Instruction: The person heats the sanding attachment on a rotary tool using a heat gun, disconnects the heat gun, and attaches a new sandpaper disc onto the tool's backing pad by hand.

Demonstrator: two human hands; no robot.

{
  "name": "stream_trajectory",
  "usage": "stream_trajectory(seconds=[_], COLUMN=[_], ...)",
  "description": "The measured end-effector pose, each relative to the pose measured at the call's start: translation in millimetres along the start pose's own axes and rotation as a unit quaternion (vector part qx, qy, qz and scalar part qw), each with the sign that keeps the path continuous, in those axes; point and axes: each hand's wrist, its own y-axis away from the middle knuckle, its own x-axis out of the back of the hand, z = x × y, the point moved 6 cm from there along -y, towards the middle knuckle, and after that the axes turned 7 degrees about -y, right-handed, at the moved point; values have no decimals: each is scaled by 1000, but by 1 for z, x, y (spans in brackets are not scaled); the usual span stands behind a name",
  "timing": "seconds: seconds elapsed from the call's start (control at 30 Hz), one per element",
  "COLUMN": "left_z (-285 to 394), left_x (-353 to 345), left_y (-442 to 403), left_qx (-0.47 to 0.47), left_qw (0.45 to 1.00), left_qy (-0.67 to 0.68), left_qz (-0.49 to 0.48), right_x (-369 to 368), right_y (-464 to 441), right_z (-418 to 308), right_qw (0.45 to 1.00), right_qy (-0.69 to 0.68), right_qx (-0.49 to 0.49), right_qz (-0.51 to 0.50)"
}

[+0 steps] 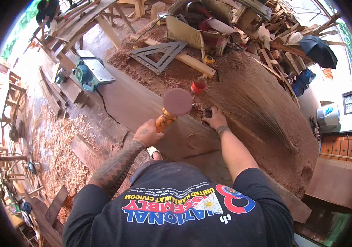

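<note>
My left hand (148,132) is wrapped round the orange body of a sander (165,119). The sander's round reddish-brown disc (177,101) faces up, above a long wooden board (139,96). To the right, my right hand (216,118) has its fingers bent round a small dark object (207,113) at the edge of a large brown wood slab (258,103). What that object is cannot be made out. Just beyond the hands stands a red container (198,86).
A green power planer (87,74) with a cord lies on the board at the left. Ahead are a metal triangle square (159,57), a yellow tape measure (209,60) and a cardboard box (184,33). Scrap wood and a dark umbrella (318,50) are at the right; another person (48,12) is far left.
</note>
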Motion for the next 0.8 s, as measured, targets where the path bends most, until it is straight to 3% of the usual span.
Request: stream_trajectory(seconds=[0.13, 0.23, 0.33, 0.43, 0.53, 0.57, 0.67, 0.8], left_z=[3, 6, 5, 1, -4, -5, 2, 3], left_x=[3, 5, 4, -1, -4, -5, 1, 0], left_y=[-4, -7, -6, -6, -10, -11, -8, -5], left_qx=[11, 21, 3, -15, -27, -29, -16, -19], left_qw=[999, 996, 997, 996, 996, 996, 996, 996], left_qy=[-9, -49, -79, -83, -86, -89, -93, -81], left_qz=[-38, -65, -26, 10, 5, -1, -5, 13], right_x=[3, 28, 55, 63, 99, 111, 100, 96], right_y=[-12, -4, 3, 9, 34, 47, 47, 58], right_z=[5, 16, 26, 16, -47, -71, -98, -131], right_qw=[997, 999, 993, 916, 901, 904, 908, 909], right_qy=[59, 14, -79, -397, -388, -370, -401, -380], right_qx=[36, 30, 6, 7, 157, 169, 106, 157], right_qz=[-30, 10, 87, 54, 116, 135, 57, 69])
